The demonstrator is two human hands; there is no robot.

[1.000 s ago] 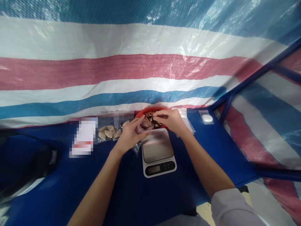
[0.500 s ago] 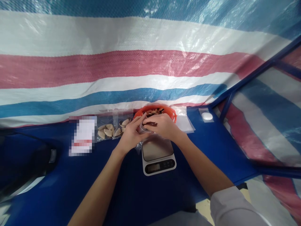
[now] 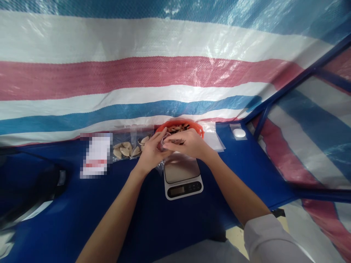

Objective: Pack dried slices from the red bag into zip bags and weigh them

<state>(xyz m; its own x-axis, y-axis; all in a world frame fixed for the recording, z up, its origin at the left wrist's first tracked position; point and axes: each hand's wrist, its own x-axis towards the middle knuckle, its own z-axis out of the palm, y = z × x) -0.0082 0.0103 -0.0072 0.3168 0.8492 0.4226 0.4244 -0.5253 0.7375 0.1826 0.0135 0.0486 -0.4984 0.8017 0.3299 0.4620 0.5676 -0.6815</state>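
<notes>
My left hand (image 3: pixel 150 151) is closed round a small clear plastic cup (image 3: pixel 163 140), held tilted above the back of a kitchen scale (image 3: pixel 182 168). Close against the cup's mouth, my right hand (image 3: pixel 193 143) is closed, with dark brown dried slices (image 3: pixel 178 141) showing between its fingers. The cup's inside is mostly hidden by my fingers. Just behind both hands stands an orange-red basket (image 3: pixel 202 130) holding more slices with dark edges and pale middles. The scale is white with a metal top, and its display cannot be read.
Left of the scale lie clear bags of pale, folded shell-like pieces (image 3: pixel 126 149) and a blurred-out white packet (image 3: pixel 97 155). Flat clear bags (image 3: pixel 215 137) and a bagged white oval item (image 3: pixel 239 133) lie to the right. Striped sheeting (image 3: pixel 137 76) rises behind the blue table (image 3: pixel 148 219).
My right hand's fingers have moved closer over the cup's mouth, and the cup is tipped more toward them. The whole view has shifted slightly.
</notes>
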